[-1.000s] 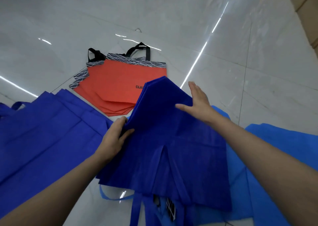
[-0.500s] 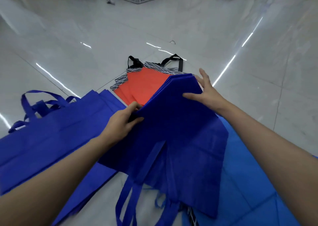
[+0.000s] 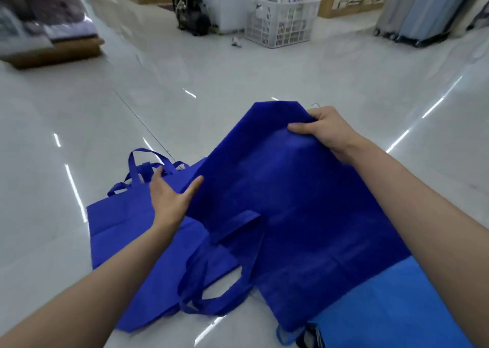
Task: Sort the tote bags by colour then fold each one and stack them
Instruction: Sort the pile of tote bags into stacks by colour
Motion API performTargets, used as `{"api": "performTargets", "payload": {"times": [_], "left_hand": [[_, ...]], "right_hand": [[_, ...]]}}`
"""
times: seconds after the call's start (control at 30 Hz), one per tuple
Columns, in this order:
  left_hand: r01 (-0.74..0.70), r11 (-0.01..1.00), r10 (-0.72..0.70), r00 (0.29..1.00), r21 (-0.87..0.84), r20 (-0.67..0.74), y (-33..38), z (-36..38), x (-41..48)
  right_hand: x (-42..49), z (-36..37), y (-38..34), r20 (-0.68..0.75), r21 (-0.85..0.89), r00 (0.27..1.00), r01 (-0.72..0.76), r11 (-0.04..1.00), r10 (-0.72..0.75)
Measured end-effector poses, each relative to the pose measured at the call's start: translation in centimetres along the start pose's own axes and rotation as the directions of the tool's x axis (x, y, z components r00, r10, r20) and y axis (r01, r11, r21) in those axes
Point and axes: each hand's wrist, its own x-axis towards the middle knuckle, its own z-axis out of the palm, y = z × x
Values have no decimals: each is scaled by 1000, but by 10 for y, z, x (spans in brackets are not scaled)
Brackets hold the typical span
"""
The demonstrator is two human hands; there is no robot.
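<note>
Nearest you, a light blue tote point(image 3: 397, 308) lies flat on the floor point(image 3: 238, 69), partly under the raised dark blue tote point(image 3: 291, 202). Your left hand point(image 3: 172, 196) is spread open, fingers straight, thumb at that tote's left edge, above the flat dark blue pile point(image 3: 119, 228). Further out, your right hand point(image 3: 328, 133) grips its far corner.

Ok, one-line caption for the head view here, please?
A dark blue tote bag held up: the right hand grips its far edge, the left hand open at its side.
</note>
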Motion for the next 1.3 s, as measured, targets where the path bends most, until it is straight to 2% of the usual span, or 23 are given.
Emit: {"api": "performTargets", "payload": {"times": [0.07, 0.1, 0.13, 0.2, 0.27, 0.33, 0.4, 0.47, 0.53, 0.6, 0.63, 0.7, 0.73, 0.77, 0.83, 0.87, 0.93, 1.0, 1.07, 1.17, 1.23, 1.3], "left_hand": [[-55, 996, 49, 995, 72, 82, -14, -16, -3], [-94, 988, 88, 995, 121, 50, -19, -24, -2], [-107, 981, 115, 992, 161, -42, -22, -31, 1], [-23, 986, 64, 968, 164, -245, -21, -45, 8], [79, 992, -45, 951, 99, -305, -25, -56, 16], [141, 985, -106, 946, 96, -305, -30, -62, 21], [203, 946, -104, 928, 251, -358, -36, -63, 22], [228, 893, -67, 919, 388, -387, -48, -59, 19], [207, 844, -72, 958, 495, -279, -67, -51, 11], [188, 769, -166, 982, 611, -94, -96, -42, 0], [195, 732, -242, 970, 653, -18, -111, -39, -7], [216, 681, -375, 924, 700, 79, -136, -37, -19], [221, 666, -423, 899, 713, 117, -146, -37, -25], [214, 651, -459, 875, 728, 154, -155, -37, -28], [162, 615, -490, 845, 772, 213, -167, -37, -31], [133, 600, -485, 845, 789, 226, -171, -36, -32], [93, 596, -426, 879, 798, 215, -170, -31, -32], [131, 617, -334, 936, 776, 107, -165, -25, -30], [308, 634, -348, 933, 709, -94, -161, -23, -22], [570, 594, -505, 813, 567, -288, -168, -36, -9], [664, 569, -581, 742, 484, -334, -178, -51, -2], [702, 588, -631, 709, 403, -315, -185, -60, 4]], "right_hand": [[6, 12, -17, 9, 118, 1000, -16, 993, 15], [9, 18, -24, 4, 166, 1000, -25, 986, 25], [13, 24, -29, -7, 222, 999, -36, 974, 38], [23, 36, -30, -72, 353, 992, -71, 933, 102], [38, 48, -19, -125, 517, 967, -127, 846, 221], [51, 65, 5, -164, 641, 900, -213, 737, 403], [54, 96, 43, -243, 723, 804, -224, 654, 543], [38, 143, 87, -346, 714, 705, -231, 661, 619], [6, 191, 131, -331, 687, 634, -346, 639, 699], [-22, 229, 173, -180, 636, 562, -560, 531, 808], [-34, 242, 188, -62, 585, 518, -673, 451, 853], [-49, 258, 210, 97, 489, 493, -780, 391, 864], [-49, 260, 218, 114, 471, 500, -788, 397, 859], [-46, 259, 218, 57, 449, 527, -772, 450, 848], [-33, 252, 222, -86, 369, 634, -697, 615, 769], [-25, 246, 223, -111, 326, 687, -658, 679, 718], [-12, 234, 211, -140, 215, 784, -572, 792, 604], [0, 220, 209, -229, 110, 823, -509, 854, 520], [10, 204, 208, -265, 16, 825, -514, 857, 500], [20, 190, 224, -215, -270, 829, -559, 784, 517], [28, 184, 234, -228, -420, 855, -518, 745, 465], [35, 178, 238, -201, -463, 849, -522, 716, 489]]}}
